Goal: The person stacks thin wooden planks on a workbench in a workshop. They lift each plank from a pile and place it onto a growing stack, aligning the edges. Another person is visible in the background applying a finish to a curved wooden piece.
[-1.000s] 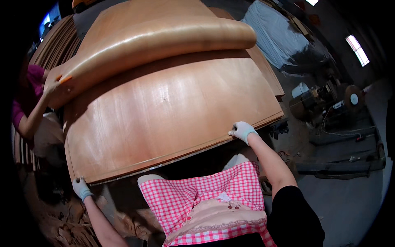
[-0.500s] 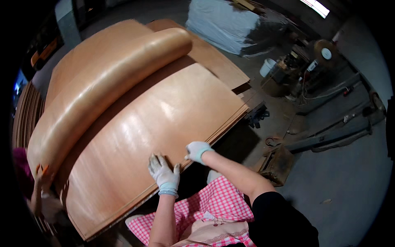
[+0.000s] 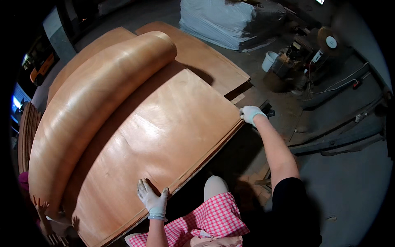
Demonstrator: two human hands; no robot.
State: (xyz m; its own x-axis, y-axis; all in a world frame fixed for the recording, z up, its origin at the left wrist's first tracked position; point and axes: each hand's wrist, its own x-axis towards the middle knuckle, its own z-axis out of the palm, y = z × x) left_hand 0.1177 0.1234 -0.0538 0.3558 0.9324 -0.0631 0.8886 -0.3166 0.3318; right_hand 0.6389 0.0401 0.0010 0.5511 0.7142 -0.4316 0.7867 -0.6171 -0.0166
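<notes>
Hands are spreading apart compared with half a second ago: the right hand [image 3: 249,113] is now gripping the far corner of the top veneer sheet [image 3: 164,140], the left hand [image 3: 153,200] is pressing open-fingered on its near edge. The sheet is lying flat atop the veneer stack [image 3: 205,61], its far side curling into a roll [image 3: 94,107]. Judgement: grip is being repositioned for handling the sheet.

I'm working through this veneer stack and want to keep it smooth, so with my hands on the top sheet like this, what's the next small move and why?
Probably lift the near edge a little with both hands. The left hand lies flat on the top veneer sheet at its near edge, the right hand grips the sheet's far-right corner, and the sheet above is rolled back, held by another person's hand.
</notes>
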